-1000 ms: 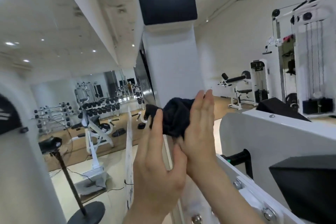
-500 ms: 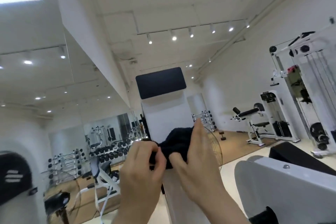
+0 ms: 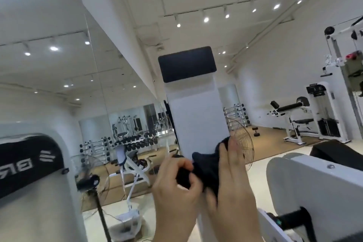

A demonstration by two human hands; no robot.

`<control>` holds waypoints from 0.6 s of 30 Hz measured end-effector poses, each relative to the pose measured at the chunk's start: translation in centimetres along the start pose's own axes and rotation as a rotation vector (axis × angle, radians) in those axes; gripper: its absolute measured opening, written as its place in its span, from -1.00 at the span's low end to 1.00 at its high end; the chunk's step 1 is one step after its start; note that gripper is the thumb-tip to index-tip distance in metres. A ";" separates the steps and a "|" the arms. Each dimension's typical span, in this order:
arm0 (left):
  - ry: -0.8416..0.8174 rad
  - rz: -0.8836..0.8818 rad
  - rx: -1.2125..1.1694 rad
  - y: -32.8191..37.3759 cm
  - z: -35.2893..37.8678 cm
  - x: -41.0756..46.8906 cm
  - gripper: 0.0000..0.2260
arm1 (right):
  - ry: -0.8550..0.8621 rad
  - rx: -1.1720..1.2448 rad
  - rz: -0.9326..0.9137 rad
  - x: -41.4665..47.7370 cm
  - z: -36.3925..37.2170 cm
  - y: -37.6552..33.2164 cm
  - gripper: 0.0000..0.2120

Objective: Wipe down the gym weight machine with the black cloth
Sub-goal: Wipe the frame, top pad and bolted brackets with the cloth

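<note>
Head view, from the left: a white rounded shroud (image 3: 64, 192) with a black logo panel fills the near edge. Past it a fan on a stand (image 3: 88, 180) is in front of a mirrored wall (image 3: 121, 124) that reflects dumbbell racks.

The left hand (image 3: 174, 188) comes next. Its fingers (image 3: 181, 165) are curled and pinch the left end of the black cloth (image 3: 204, 169). The cloth is bunched, not spread, and hangs between the two hands against the lower part of the weight machine's white column (image 3: 196, 120). It is well below the black pad (image 3: 186, 64) at the column's top.

On the cloth's right side lies the right hand (image 3: 233, 182), its fingers (image 3: 232, 149) straight, together and pointing up, flat on the fabric. Its thumb is blurred under the cloth. So the cloth sits between the fingers of both hands, touching each.

Further right are a wire fan grille (image 3: 244, 143), then the machine's white housing (image 3: 314, 182) with a black handle (image 3: 294, 220), and across the room a cable station (image 3: 322, 112).

As for progress, no streak or damp patch shows which surfaces are finished. The hands seem to be gathering or refolding the cloth rather than stroking with it, so I judge the wiping to be underway at best. Most of the column, the pad, the housing and the handle likely remain.
</note>
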State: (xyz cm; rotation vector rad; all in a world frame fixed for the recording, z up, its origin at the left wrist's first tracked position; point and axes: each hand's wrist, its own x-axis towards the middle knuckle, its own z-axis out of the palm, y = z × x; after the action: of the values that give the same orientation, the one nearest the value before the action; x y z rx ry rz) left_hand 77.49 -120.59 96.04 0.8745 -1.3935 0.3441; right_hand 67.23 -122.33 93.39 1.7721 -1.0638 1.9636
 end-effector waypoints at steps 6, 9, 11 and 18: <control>-0.034 -0.154 -0.145 -0.4 -1.2 -0.7 -0.55 | -0.156 -0.173 -0.239 0.3 -0.6 -1.4 -0.38; 0.029 -0.278 -0.419 0.4 -1.1 3.7 -0.50 | -0.241 -0.286 -0.421 6.0 -1.0 -3.6 -0.40; 0.044 -0.339 -0.590 0.2 -0.8 4.3 -0.54 | -0.319 -0.387 -0.616 8.3 -0.9 -4.3 -0.46; -0.078 -0.470 -0.399 -2.2 -0.1 -7.8 -0.44 | -0.766 -0.659 -1.017 1.5 -3.0 -1.4 -0.58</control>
State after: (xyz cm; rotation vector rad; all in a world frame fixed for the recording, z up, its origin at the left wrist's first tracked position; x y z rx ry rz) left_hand 77.60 -119.78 87.95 0.8544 -1.2233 -0.3207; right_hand 65.62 -119.71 95.33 2.0253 -0.6048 0.2895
